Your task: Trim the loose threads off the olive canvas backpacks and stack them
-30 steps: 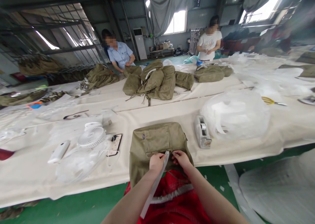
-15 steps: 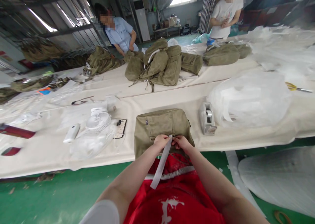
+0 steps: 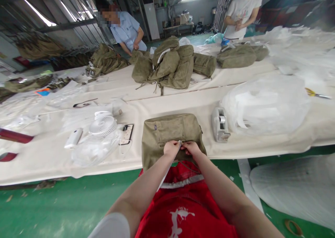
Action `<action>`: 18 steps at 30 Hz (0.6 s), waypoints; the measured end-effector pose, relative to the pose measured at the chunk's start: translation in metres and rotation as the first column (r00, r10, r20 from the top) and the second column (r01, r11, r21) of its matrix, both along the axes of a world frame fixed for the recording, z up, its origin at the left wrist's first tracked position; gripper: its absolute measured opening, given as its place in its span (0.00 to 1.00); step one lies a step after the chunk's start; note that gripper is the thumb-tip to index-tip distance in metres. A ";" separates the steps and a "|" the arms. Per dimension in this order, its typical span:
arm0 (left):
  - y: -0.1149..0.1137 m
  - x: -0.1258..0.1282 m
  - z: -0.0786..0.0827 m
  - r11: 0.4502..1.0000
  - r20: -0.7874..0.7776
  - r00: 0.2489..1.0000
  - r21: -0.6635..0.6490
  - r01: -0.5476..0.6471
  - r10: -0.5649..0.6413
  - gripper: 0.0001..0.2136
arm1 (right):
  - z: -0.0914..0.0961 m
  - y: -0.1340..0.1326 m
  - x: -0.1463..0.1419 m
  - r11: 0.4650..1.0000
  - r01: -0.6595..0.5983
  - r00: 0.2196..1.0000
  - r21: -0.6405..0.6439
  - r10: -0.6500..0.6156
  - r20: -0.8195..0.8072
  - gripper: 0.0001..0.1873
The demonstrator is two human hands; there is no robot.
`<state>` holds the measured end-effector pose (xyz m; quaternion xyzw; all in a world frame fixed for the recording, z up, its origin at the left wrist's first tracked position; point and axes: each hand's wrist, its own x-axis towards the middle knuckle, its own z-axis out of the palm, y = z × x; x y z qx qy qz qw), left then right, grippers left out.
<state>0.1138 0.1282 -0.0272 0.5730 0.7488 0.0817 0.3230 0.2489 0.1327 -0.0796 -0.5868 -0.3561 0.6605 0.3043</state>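
An olive canvas bag (image 3: pixel 175 126) lies at the front edge of the table against my body, its pocket side up. My left hand (image 3: pixel 171 148) is closed in a pinch on a narrow white strip (image 3: pixel 180 144) over the bag's lower part. The strip's tail passes down behind my left forearm. Close beside it, my right hand (image 3: pixel 190 148) has its fingers pinched together at the strip's upper end. What lies between those right fingertips is too small to tell.
A tape dispenser (image 3: pixel 220 124) and a clear plastic bundle (image 3: pixel 267 105) stand to the right. On the left are a white fan (image 3: pixel 103 125) and a phone (image 3: pixel 127 134). More olive bags (image 3: pixel 180 68) lie across the table (image 3: pixel 157 105), with two people behind.
The strip's tail has swung left and is now mostly hidden behind my left forearm. Both hands stay pinched at nearly the same spot. The view has shifted slightly.
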 end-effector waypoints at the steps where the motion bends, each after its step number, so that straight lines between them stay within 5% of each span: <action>1: 0.001 -0.001 0.002 1.000 -0.016 1.000 0.004 0.023 -0.023 0.15 | 0.000 0.000 0.000 1.000 -0.011 1.000 -0.005 0.011 0.000 0.14; 8: 0.008 -0.012 0.013 0.980 -0.024 0.979 -0.012 0.201 -0.201 0.11 | 0.001 0.001 -0.001 0.999 -0.035 0.999 -0.022 0.034 -0.014 0.13; 18: 0.017 -0.014 0.011 0.975 -0.008 0.976 -0.047 0.216 -0.216 0.14 | 0.002 0.001 -0.001 0.998 0.031 0.998 -0.047 -0.034 -0.055 0.13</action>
